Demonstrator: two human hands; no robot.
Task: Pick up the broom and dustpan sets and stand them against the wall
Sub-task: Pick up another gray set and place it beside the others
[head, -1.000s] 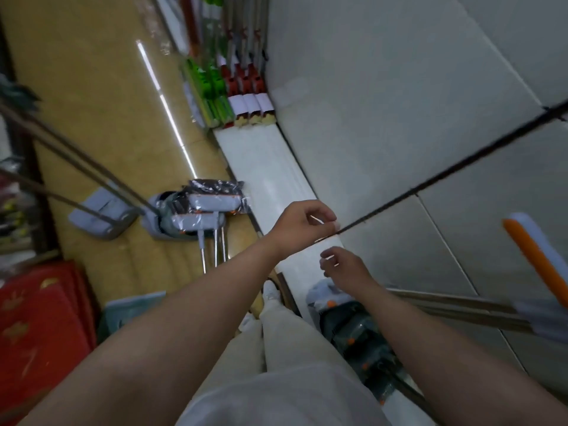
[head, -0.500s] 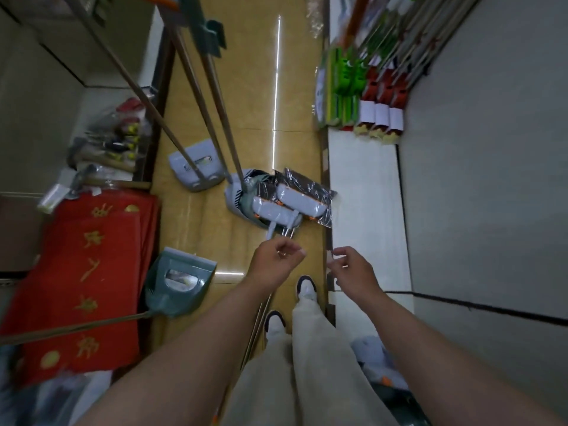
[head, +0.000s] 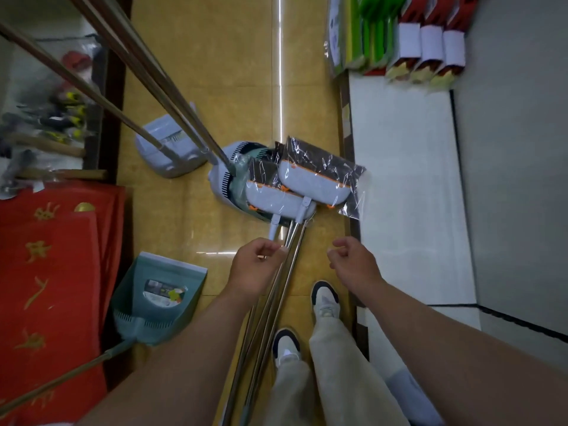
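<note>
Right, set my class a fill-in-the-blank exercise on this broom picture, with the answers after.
The two broom heads are wrapped in clear ____.
The mats left of the teal dustpan are coloured ____.
The right hand holds ____.
Missing words: plastic; red; nothing.

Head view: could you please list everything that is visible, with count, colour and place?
Broom heads: two, pale blue with orange trim, plastic-wrapped, floor centre.
Handles: several, silver, from the broom heads toward the person.
Pale blue dustpans: two, one behind the broom heads, one farther left.
Teal dustpan: one, floor lower left.
Red mats: stack, red with gold signs, left.
Packaged goods: several, green and red, top right.
Ledge: one, white, right.
Shoes: two, white and dark, bottom centre.
Left hand: one, fingers curled at the handles, grip unclear.
Right hand: one, fingers loosely curled, holding nothing.
</note>
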